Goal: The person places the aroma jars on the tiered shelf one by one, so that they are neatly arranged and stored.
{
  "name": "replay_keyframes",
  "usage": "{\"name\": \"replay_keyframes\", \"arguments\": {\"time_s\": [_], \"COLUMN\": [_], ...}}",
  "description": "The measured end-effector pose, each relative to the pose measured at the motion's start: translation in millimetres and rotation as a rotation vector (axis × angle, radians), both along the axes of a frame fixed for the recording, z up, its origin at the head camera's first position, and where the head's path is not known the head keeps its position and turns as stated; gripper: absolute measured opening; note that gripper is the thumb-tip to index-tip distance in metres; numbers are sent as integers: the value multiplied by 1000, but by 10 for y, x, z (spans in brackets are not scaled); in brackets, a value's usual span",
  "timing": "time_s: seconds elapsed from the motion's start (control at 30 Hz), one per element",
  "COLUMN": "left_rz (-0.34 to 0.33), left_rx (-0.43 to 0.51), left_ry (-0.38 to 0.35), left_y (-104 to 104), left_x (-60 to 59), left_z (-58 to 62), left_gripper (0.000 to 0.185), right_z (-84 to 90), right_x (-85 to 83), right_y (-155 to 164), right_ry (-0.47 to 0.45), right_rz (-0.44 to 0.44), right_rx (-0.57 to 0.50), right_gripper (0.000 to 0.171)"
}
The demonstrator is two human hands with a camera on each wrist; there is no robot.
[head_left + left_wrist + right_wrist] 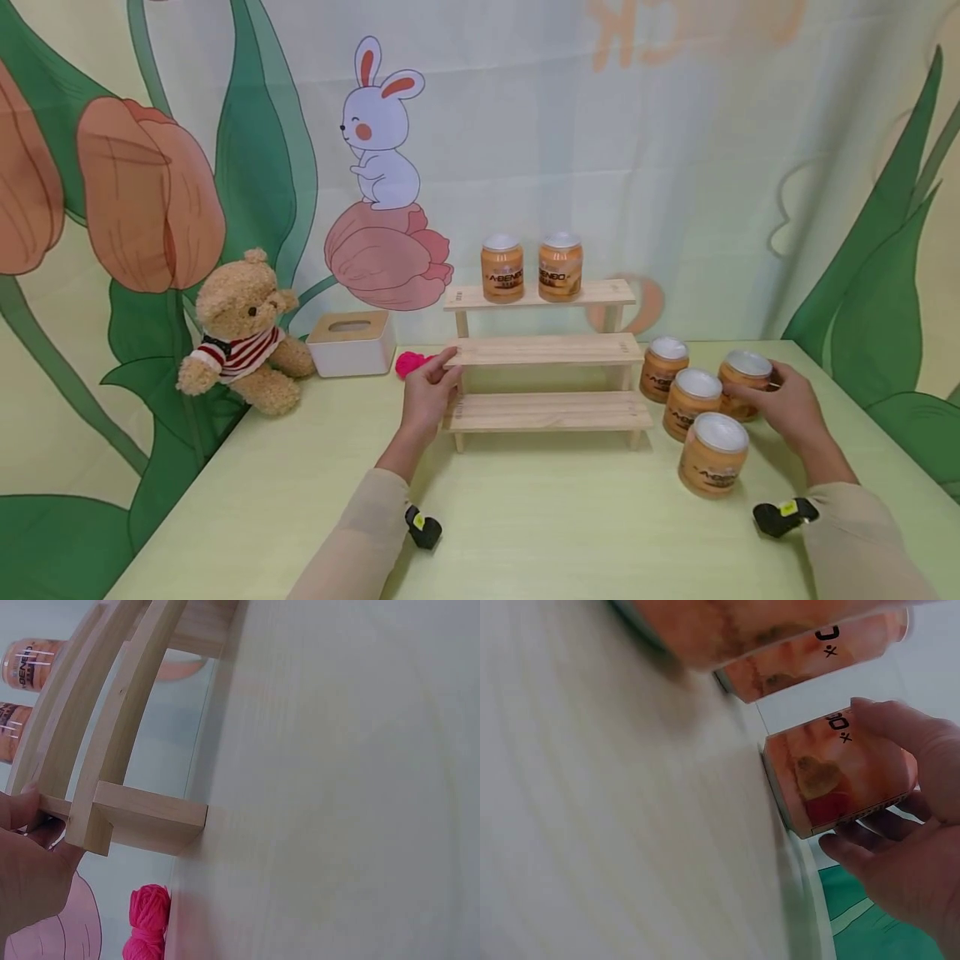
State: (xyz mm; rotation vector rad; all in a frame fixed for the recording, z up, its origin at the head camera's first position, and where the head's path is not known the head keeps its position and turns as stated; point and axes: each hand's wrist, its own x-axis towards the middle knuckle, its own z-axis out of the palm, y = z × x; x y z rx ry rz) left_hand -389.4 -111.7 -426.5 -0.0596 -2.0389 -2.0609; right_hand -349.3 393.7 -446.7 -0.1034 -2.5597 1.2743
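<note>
A three-tier wooden shelf [546, 352] stands on the pale green table [540, 517]. Two orange jars with white lids [502, 267] [560, 267] sit on its top tier. My left hand [442, 372] grips the left end of the middle tier; in the left wrist view the thumb and fingers [26, 825] pinch that shelf end [127, 817]. Four more jars stand on the table to the right of the shelf. My right hand [759, 388] curls round the far right jar [742, 371], which stands on the table. In the right wrist view the thumb and fingers [870, 844] wrap that jar [832, 780].
The three other jars [663, 367] [692, 402] [713, 454] crowd close to my right hand. A teddy bear [242, 332], a white tissue box [351, 342] and a pink yarn ball [411, 363] sit left of the shelf. A printed backdrop hangs behind.
</note>
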Motion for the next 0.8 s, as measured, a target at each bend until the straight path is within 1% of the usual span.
{"name": "replay_keyframes", "arguments": {"time_s": [0.13, 0.23, 0.33, 0.4, 0.6, 0.7, 0.8], "left_rz": [-5, -4, -2, 2, 12, 9, 3], "left_rx": [-1, -1, -6, -8, -14, -14, -11], "left_ry": [-3, 2, 4, 3, -12, -9, -9], "left_y": [11, 11, 6, 0, -8, -1, 6], "left_x": [10, 11, 11, -4, -4, 0, -1], "left_z": [-12, -13, -5, -8, -27, -28, -9], "left_gripper": [38, 38, 39, 39, 39, 38, 39], "right_z": [11, 105, 282, 440, 880, 1046, 1174], "right_x": [30, 58, 100, 138, 347, 460, 554], "right_y": [4, -8, -46, -83, -235, -315, -390], "right_ry": [4, 22, 64, 100, 211, 234, 230], "right_rz": [-36, -60, -63, -41, 17, 27, 53], "right_rx": [1, -1, 5, -2, 1, 18, 34], "right_gripper": [90, 85, 81, 79, 71, 71, 69]}}
